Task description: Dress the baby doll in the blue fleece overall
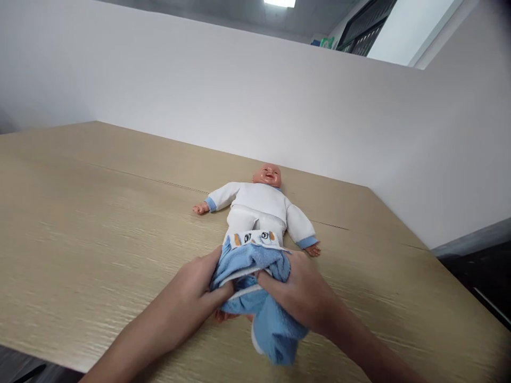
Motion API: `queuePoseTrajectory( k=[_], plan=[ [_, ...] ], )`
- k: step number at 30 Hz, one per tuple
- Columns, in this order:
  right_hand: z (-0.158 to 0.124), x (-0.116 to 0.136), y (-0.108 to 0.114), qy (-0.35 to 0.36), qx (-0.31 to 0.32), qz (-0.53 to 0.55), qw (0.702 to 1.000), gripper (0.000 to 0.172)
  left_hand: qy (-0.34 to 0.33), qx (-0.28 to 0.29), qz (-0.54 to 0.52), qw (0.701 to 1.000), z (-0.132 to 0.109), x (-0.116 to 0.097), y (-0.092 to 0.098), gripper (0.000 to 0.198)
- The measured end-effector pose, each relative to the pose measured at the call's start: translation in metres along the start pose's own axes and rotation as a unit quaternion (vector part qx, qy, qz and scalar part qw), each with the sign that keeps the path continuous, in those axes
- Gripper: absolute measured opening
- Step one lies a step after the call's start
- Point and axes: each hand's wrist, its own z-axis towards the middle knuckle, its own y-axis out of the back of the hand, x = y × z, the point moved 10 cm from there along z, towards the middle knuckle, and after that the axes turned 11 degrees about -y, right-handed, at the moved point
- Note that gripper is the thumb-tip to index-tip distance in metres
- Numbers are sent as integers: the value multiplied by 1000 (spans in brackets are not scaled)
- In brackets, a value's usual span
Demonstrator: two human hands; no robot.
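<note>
Head view. Doll, one, face up on table. Blue garment, one, over the doll's lower legs; opening pinched by left hand and right hand, thumbs inside. Uneven pull, I'd judge, could twist cloth or drag doll. Hidden: most fingertips, shins; whether cloth encloses them, I can't tell.

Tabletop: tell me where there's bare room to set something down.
Bare: the tabletop left of the doll and left hand, and right of the doll and right hand. Crowded: the near middle, where both hands grip the blue garment at the doll's legs.
</note>
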Motion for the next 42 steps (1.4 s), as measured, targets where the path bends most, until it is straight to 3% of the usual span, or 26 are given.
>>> queuePoseTrajectory(
  k=[4, 9, 13, 18, 24, 28, 31, 37, 42],
  plan=[
    [-29, 27, -3, 39, 42, 4, 998, 9, 17, 13, -58, 998, -31, -4, -10, 48],
    [-37, 29, -23, 54, 72, -1, 996, 11, 77, 4, -21, 997, -57, 16, -15, 54],
    [-29, 19, -32, 60, 25, -27, 998, 10, 76, 28, 55, 995, -55, 33, -21, 38],
    [-29, 7, -43, 41, -1, -48, 998, 37, 28, 49, 84, 995, -48, 40, -30, 29],
    [-35, 4, -46, 22, 23, 3, 1000, 39, -12, 0, -41, 999, -49, 35, -35, 27],
    [-32, -1, -45, 40, 49, 96, 993, 54, -50, -101, -84, 990, -46, 29, -23, 34],
    [-29, -6, -40, 53, 38, 120, 991, 55, -59, -160, -94, 981, -44, 26, -10, 34],
    [-21, 0, -24, 122, -5, 144, 982, 28, -41, -193, -109, 974, -33, 22, 7, 32],
    [-3, -7, -14, 140, -9, 142, 980, 45, -50, -171, -104, 979, -21, 21, 12, 39]
  ],
)
